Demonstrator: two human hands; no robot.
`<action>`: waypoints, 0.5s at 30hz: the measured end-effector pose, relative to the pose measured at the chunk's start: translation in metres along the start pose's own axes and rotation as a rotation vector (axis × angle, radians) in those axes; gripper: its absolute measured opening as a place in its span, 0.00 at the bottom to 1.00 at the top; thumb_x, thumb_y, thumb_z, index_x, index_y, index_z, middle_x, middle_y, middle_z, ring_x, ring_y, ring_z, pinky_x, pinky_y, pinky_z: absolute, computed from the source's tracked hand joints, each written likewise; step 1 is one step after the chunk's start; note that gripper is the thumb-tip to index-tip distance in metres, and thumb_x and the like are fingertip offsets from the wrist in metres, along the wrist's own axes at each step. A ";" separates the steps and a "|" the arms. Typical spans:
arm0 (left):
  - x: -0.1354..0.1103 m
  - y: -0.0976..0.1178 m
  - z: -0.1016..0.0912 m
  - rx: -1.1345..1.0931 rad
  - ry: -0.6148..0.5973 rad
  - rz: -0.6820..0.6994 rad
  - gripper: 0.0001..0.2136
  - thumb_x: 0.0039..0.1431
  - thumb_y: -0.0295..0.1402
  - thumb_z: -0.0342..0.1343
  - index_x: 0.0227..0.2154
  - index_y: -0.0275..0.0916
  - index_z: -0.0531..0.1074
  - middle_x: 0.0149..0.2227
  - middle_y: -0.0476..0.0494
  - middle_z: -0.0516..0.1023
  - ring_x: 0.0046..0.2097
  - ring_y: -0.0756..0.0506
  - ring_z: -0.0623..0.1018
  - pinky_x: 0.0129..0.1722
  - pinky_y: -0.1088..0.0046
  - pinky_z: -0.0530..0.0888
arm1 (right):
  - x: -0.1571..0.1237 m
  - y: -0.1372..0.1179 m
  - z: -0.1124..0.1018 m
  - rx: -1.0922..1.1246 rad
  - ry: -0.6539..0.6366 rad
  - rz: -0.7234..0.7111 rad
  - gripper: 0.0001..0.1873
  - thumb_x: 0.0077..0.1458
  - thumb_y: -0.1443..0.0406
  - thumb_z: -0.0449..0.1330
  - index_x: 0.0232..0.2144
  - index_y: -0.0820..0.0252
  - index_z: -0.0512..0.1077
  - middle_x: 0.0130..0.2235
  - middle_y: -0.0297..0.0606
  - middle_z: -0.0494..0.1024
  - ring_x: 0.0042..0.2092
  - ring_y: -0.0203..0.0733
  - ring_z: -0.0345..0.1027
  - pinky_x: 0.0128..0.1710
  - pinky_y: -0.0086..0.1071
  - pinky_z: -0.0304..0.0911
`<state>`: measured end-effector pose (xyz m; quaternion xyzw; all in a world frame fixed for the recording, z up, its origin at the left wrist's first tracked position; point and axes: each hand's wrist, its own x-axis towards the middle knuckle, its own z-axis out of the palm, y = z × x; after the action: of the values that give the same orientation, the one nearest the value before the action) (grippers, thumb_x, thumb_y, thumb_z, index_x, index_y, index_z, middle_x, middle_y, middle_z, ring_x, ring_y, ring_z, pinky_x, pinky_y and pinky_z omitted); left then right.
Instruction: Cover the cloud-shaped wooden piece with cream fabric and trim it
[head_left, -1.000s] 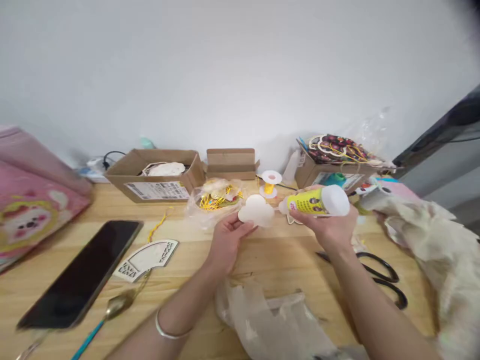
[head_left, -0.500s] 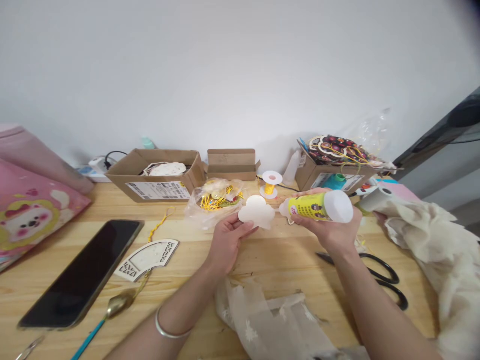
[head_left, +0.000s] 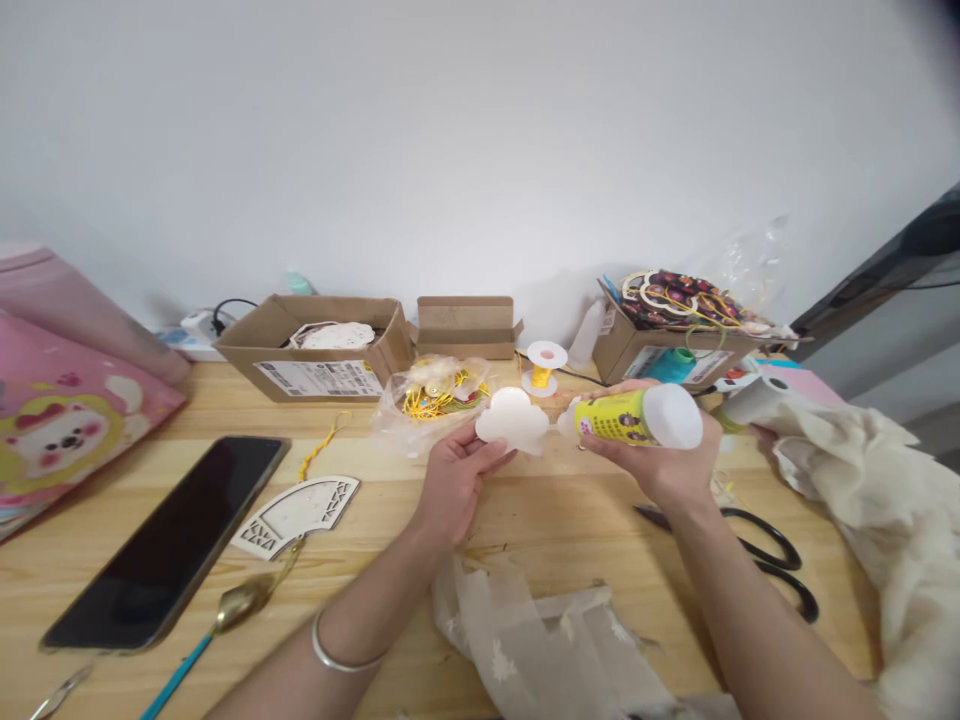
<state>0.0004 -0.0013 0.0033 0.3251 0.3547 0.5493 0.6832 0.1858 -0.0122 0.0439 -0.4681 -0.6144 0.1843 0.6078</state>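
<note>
The left hand [head_left: 456, 480] has its grip pinching the lower edge of a white cloud-shaped piece [head_left: 511, 416] above the table [head_left: 559, 530]. The right hand [head_left: 679, 470] has its grip wrapped around a tilted bottle [head_left: 611, 416], its nozzle [head_left: 568, 418] facing the piece; whether they touch is hard to tell.
</note>
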 end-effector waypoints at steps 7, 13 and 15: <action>-0.001 0.002 0.002 -0.011 0.016 0.005 0.14 0.41 0.27 0.62 0.36 0.36 0.75 0.38 0.45 0.79 0.40 0.47 0.76 0.44 0.69 0.72 | -0.002 -0.001 0.005 0.037 -0.041 -0.010 0.21 0.31 0.68 0.70 0.32 0.56 0.70 0.33 0.34 0.76 0.35 0.44 0.72 0.35 0.37 0.70; -0.002 0.001 0.002 -0.014 0.009 -0.001 0.16 0.40 0.28 0.63 0.36 0.36 0.75 0.38 0.44 0.79 0.40 0.45 0.76 0.45 0.67 0.71 | -0.001 0.001 0.004 0.075 -0.011 0.038 0.21 0.30 0.68 0.70 0.31 0.57 0.70 0.31 0.33 0.77 0.33 0.43 0.72 0.34 0.36 0.70; -0.002 0.001 0.002 -0.014 0.010 0.000 0.15 0.40 0.28 0.63 0.36 0.37 0.75 0.38 0.45 0.79 0.40 0.46 0.76 0.45 0.67 0.71 | -0.002 0.001 0.005 0.082 -0.052 0.035 0.21 0.29 0.68 0.70 0.31 0.57 0.70 0.32 0.33 0.77 0.34 0.43 0.72 0.34 0.36 0.70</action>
<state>0.0014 -0.0028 0.0055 0.3177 0.3541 0.5536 0.6836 0.1810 -0.0115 0.0415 -0.4483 -0.6138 0.2322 0.6069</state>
